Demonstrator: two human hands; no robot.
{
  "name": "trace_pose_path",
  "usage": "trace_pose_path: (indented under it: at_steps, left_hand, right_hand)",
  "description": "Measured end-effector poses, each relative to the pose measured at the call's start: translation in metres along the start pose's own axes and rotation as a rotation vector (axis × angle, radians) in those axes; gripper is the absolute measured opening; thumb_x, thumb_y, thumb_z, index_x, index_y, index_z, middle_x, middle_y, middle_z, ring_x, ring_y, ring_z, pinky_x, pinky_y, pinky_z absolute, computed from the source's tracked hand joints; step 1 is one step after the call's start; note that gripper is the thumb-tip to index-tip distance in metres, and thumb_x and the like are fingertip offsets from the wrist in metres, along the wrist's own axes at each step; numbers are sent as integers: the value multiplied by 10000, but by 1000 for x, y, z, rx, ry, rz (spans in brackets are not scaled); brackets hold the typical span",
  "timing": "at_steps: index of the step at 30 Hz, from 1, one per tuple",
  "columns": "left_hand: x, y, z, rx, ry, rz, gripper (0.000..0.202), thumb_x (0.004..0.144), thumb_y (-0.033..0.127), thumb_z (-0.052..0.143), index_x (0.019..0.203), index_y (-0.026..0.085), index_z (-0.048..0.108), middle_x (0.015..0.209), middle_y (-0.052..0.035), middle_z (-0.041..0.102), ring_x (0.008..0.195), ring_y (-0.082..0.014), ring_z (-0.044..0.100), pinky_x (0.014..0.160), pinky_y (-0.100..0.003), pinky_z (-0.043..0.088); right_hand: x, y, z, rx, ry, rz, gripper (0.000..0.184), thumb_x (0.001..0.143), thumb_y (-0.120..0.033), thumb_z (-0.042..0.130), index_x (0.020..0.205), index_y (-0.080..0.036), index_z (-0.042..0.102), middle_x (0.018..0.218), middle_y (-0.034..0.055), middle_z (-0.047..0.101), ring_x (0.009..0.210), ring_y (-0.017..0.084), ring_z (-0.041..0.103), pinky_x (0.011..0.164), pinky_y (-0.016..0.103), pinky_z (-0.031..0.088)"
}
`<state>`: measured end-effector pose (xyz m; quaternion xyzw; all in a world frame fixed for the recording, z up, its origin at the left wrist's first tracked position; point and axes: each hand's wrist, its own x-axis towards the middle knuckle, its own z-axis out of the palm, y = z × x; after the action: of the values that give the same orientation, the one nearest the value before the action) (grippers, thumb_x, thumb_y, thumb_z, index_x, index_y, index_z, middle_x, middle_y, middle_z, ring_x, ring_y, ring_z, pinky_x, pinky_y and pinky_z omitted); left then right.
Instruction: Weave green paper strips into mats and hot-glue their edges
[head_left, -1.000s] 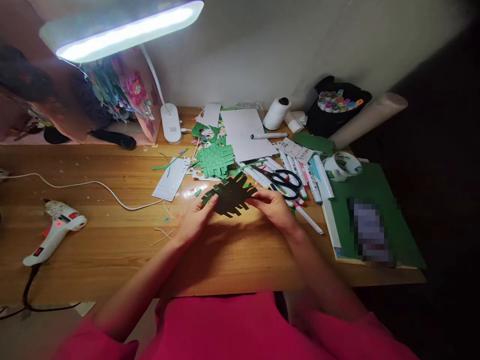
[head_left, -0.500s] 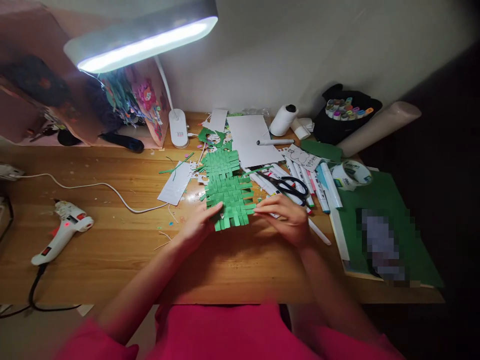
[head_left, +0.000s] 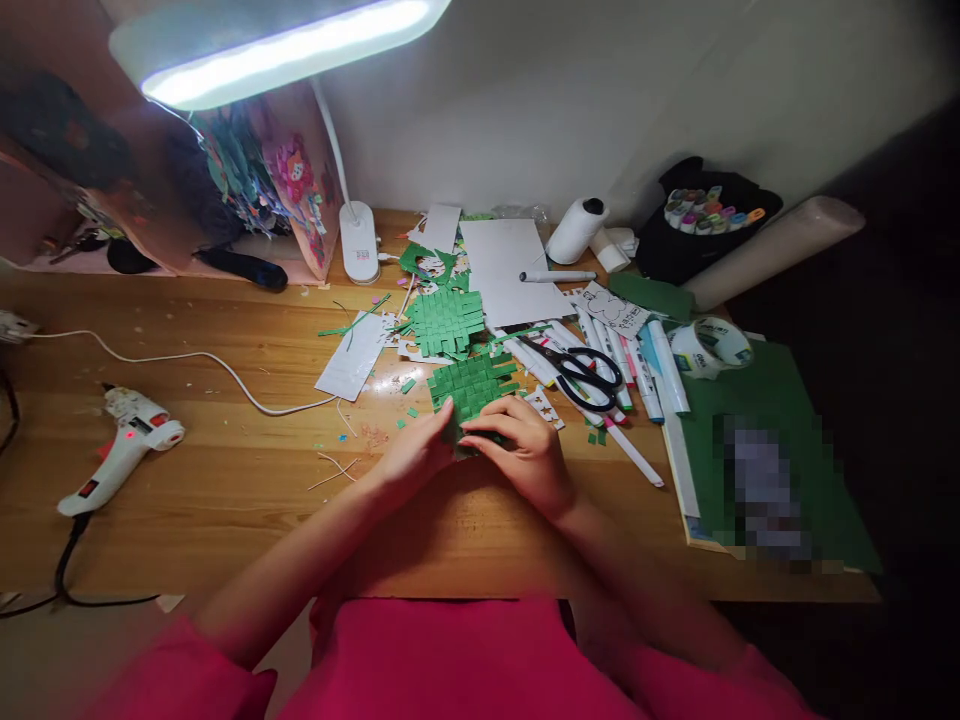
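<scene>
Between my hands, just above the desk, is a woven green paper mat [head_left: 472, 385] with loose strip ends along its edges. My left hand [head_left: 424, 445] grips its lower left side, thumb on top. My right hand [head_left: 525, 445] is closed over its near right edge, fingers and thumb pinched at the strips; their tips partly cover that part of the mat. A second woven green paper piece [head_left: 448, 322] lies on the desk just beyond. To the right, a pair of black-handled scissors [head_left: 589, 378] rests on scattered markers [head_left: 634, 452].
At the left lies a glue gun [head_left: 124, 450] with a red light on. A white cable [head_left: 187, 366] crosses the desk. Behind stand a lamp [head_left: 360, 245], a thread spool [head_left: 576, 232] and a black marker holder [head_left: 701, 235]. A tape roll [head_left: 711, 347] sits on green sheets [head_left: 817, 480] at right.
My right hand has moved left and inward over the mat's near edge. The mat has shifted slightly and its near part now folds or tilts under my fingers. The head view has shifted a little.
</scene>
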<state>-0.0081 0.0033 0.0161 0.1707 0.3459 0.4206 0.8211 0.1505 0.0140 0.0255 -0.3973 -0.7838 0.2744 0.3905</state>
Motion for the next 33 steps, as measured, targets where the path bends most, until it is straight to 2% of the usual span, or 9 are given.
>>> trace_pose_path:
  at_steps: [4,8,13,15,18,21,25,28,33]
  left_hand:
    - [1,-3,-2,-54,-13,-1,299,821,389,619,931,116,669,870,-67,676,791,-142,598,774,-266,470]
    - [3,-6,-2,-31,49,-6,275,810,393,629,823,120,666,726,-29,643,659,-112,563,653,-227,457]
    - [5,-6,1,-26,39,39,275,827,377,610,961,142,660,937,-82,682,864,-181,609,771,-278,469]
    - [5,-6,1,-19,30,52,293,835,385,595,1005,154,658,1022,-99,679,979,-219,600,851,-318,457]
    - [5,-4,-2,22,63,44,339,821,420,604,1022,153,661,1083,-113,669,1059,-254,581,904,-357,437]
    - [4,-3,-5,106,149,9,372,798,454,624,1008,151,669,1104,-110,667,1048,-255,589,878,-341,444]
    - [1,-3,-3,191,197,11,367,784,458,641,1020,179,674,1109,-76,671,1043,-236,594,875,-319,448]
    - [-1,-3,1,231,158,46,364,772,434,660,1023,171,684,1086,-80,682,1043,-245,597,911,-344,441]
    - [-2,-3,7,285,65,51,363,753,406,679,1032,175,690,1086,-74,685,1051,-263,595,936,-384,435]
  right_hand:
    - [-1,5,4,-48,-2,-36,42,814,-183,651,808,-212,680,758,31,601,740,171,562,679,309,465]
    - [-2,7,2,-144,-45,-101,83,865,-163,572,852,-196,647,799,56,597,791,190,545,709,328,463]
    - [-1,5,-2,-133,-5,-81,78,881,-182,543,864,-205,616,832,61,592,826,202,553,748,359,467]
    - [0,8,-5,-89,48,-44,68,876,-185,549,844,-211,602,832,53,582,835,199,561,755,357,473]
    - [4,27,-16,-51,231,97,51,864,-210,565,823,-226,591,838,38,584,842,194,576,783,363,483]
    - [12,54,-31,-59,433,197,147,896,-206,492,1019,-229,570,966,63,601,935,202,584,860,407,478]
    - [23,63,-41,-116,344,133,307,898,-170,471,1183,-248,556,1234,80,549,1200,216,477,1040,451,360]
    - [25,50,-33,-91,279,114,221,866,-227,568,1077,-250,628,1115,72,590,1106,213,534,988,427,417]
    - [21,45,-18,133,257,244,143,749,-310,709,869,-240,673,968,45,562,964,196,573,843,353,505]
